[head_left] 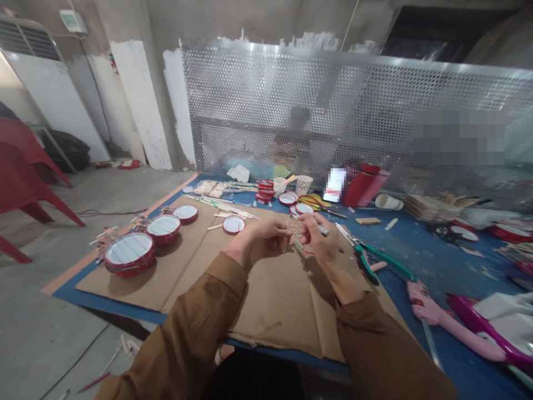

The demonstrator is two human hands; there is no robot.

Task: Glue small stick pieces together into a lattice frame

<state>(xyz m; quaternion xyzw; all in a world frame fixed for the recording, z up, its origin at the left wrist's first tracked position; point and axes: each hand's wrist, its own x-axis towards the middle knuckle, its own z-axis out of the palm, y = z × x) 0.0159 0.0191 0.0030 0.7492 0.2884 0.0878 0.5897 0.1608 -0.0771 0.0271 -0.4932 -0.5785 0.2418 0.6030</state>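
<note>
Both hands meet over a brown cardboard sheet [275, 311] on the blue table. My left hand [272, 232] is closed in a pinch, its fingertips round something too small to make out. Facing it, my right hand [318, 236] is closed on a slim pen-like tool [323, 229] whose grey end sticks out by the fingers. Small pale bits [296, 230] lie scattered between and behind the hands. To the right of my right hand, green-handled scissors [366, 261] rest across the cardboard's edge.
Red round tins with pale tops, large [129, 253], medium [163, 228] and small [185, 213], stand at left, with wooden sticks beside them. Behind are paper cups [303, 184], a lit phone [335, 184] and a red bottle [360, 184]. A pink-and-purple glue gun [462, 333] lies right. Perforated metal panel [250, 100] backs the table.
</note>
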